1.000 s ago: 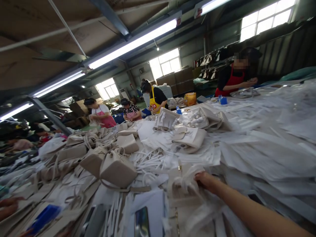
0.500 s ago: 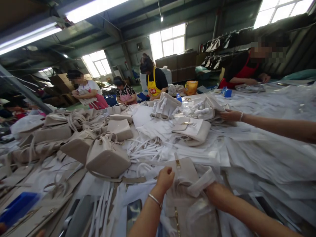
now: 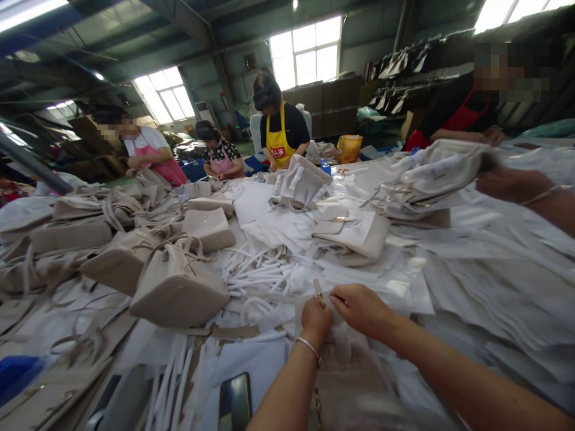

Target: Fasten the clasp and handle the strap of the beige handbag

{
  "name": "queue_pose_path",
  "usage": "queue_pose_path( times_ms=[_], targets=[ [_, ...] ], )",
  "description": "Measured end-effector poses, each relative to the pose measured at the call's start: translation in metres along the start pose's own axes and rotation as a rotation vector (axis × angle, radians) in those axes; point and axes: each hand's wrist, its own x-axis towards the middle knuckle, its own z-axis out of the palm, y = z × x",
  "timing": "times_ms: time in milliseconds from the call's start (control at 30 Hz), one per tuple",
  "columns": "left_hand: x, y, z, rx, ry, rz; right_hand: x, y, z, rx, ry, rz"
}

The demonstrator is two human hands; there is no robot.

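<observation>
My left hand (image 3: 316,318) and my right hand (image 3: 362,308) meet at the top of a beige handbag (image 3: 354,383) lying in front of me, partly in clear plastic. Both hands are closed in a pinch on the bag's small strap and gold clasp (image 3: 320,293). A bracelet sits on my left wrist. The fingertips are partly hidden behind the hands.
Beige handbags (image 3: 177,287) pile up on the left, white straps (image 3: 256,272) and plastic sheets (image 3: 494,281) cover the table. A phone (image 3: 233,400) lies near my left arm. A co-worker's hand (image 3: 510,182) at right lifts a white bag (image 3: 431,173). Other people work at the far side.
My right hand has come forward to meet my left at the bag's clasp. The co-worker's hand at right has lifted a white bag off the table. The view has tilted down.
</observation>
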Motion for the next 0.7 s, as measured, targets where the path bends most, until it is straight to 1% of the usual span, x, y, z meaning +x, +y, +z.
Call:
queue_pose_path(
  times_ms=[100, 167, 200, 300, 367, 433, 567, 700],
  targets=[
    [0.001, 0.000, 0.003, -0.009, 0.156, -0.035, 0.026, -0.003, -0.007, -0.163, -0.057, 0.001],
    [0.005, 0.001, 0.005, -0.012, 0.224, -0.051, 0.039, 0.002, -0.001, -0.225, -0.141, 0.025],
    [0.009, 0.001, 0.005, -0.016, 0.238, -0.056, 0.044, 0.007, 0.006, -0.245, -0.185, 0.041],
    [0.023, -0.002, 0.003, -0.044, 0.208, -0.074, 0.051, 0.021, 0.032, -0.298, -0.264, 0.075],
    [0.033, -0.005, 0.002, -0.072, 0.170, -0.096, 0.050, 0.027, 0.046, -0.321, -0.262, 0.087],
    [0.041, -0.008, 0.000, -0.106, 0.129, -0.115, 0.050, 0.031, 0.056, -0.324, -0.250, 0.086],
    [0.049, -0.010, -0.004, -0.204, 0.065, -0.105, 0.055, 0.037, 0.061, -0.267, -0.248, 0.077],
    [0.039, -0.010, -0.016, -0.318, 0.104, -0.012, 0.061, 0.046, 0.057, -0.116, -0.245, 0.079]
  ],
)
